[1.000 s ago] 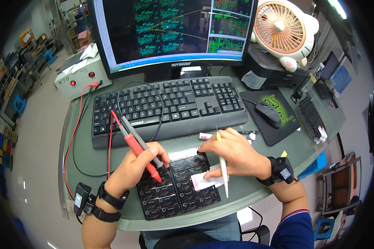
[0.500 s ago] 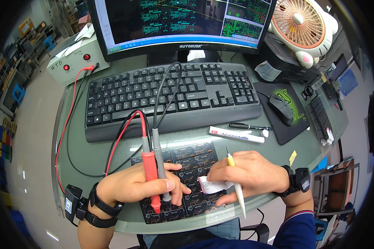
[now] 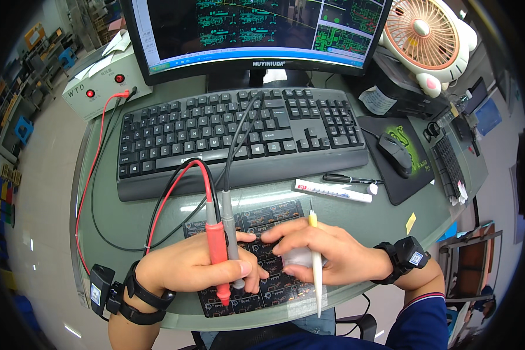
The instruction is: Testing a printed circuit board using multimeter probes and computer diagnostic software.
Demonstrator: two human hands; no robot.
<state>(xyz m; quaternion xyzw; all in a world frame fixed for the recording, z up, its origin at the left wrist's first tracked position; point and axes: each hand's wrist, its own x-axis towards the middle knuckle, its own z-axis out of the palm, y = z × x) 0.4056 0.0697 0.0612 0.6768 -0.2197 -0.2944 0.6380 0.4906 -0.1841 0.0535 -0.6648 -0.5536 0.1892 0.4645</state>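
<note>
My left hand (image 3: 186,265) is closed around a red test probe (image 3: 217,245) and a grey test probe (image 3: 228,224), whose lower ends point down. Under it lies a black printed circuit board panel (image 3: 277,219) with rows of repeated patterns, partly covered by both hands. Over the board's right side, my right hand (image 3: 347,254) carries a slim white pen-like tool (image 3: 317,277) with a yellow collar and a thin dark tip pointing away from me. Its forefinger and thumb are apart, near a whitish piece (image 3: 298,257) beneath the palm, too blurred to make out.
Beyond the hands lies a black keyboard (image 3: 239,169), with a monitor (image 3: 262,29) behind it. A white marker (image 3: 332,191) and black pen (image 3: 350,178) lie at right, beside a mouse (image 3: 395,154). Probe leads run to a grey box (image 3: 108,84). A fan (image 3: 423,35) stands far right.
My right hand has shifted slightly left and turned, its forefinger stretching toward my left hand. The white tool now stands more upright. Both probes have moved slightly right and nearer me.
</note>
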